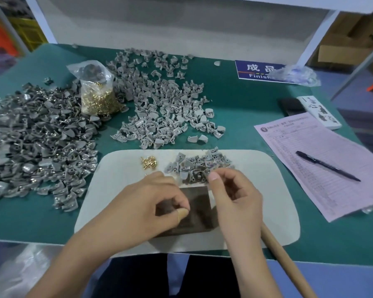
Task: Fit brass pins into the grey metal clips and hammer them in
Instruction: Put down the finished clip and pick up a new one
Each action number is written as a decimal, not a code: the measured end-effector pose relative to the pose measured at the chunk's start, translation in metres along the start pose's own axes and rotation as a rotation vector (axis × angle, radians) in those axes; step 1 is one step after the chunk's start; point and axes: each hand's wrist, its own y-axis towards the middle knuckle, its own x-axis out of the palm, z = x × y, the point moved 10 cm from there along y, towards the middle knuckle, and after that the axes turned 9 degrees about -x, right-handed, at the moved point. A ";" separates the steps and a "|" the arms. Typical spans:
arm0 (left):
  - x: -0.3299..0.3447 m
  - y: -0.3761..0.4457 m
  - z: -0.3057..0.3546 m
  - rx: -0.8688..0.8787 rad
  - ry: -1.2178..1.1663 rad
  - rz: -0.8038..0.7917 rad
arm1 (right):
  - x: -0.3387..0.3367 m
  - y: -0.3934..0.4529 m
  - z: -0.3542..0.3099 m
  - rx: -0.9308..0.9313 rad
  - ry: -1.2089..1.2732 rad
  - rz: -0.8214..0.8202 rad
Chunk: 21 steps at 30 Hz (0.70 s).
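Note:
On the pale mat [116,190], a dark metal block [199,203] lies between my hands. My left hand [151,205] hovers over the block's left part, fingers curled and thumb against the fingertips; anything held there is hidden. At the near edge of a small heap of grey clips [200,165], my right hand [235,196] pinches a grey clip. A few loose brass pins [148,162] lie left of that heap. The hammer's wooden handle [286,261] runs out from under my right wrist.
A plastic bag of brass pins [97,93] stands between a light grey clip pile [164,100] and a darker clip pile [37,136] on the left. On the right lie a pink form [340,190], a black pen [327,165], a white box [319,111] and a blue sign [254,69].

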 end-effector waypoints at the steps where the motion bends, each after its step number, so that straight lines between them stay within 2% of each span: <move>1: 0.001 -0.003 -0.001 -0.010 0.063 0.007 | -0.003 -0.003 -0.005 -0.033 -0.046 -0.019; 4: 0.005 -0.009 -0.005 -0.047 0.102 0.027 | -0.006 -0.012 -0.011 -0.066 -0.115 -0.102; 10: 0.007 -0.026 -0.031 -0.193 -0.028 0.169 | 0.007 -0.026 -0.017 -0.164 -0.235 -0.274; 17: 0.001 -0.031 -0.032 -0.167 -0.017 0.212 | 0.038 -0.038 -0.019 -0.244 -0.321 -0.416; 21: -0.002 -0.031 -0.030 -0.179 -0.014 0.250 | 0.044 -0.041 -0.025 -0.326 -0.445 -0.425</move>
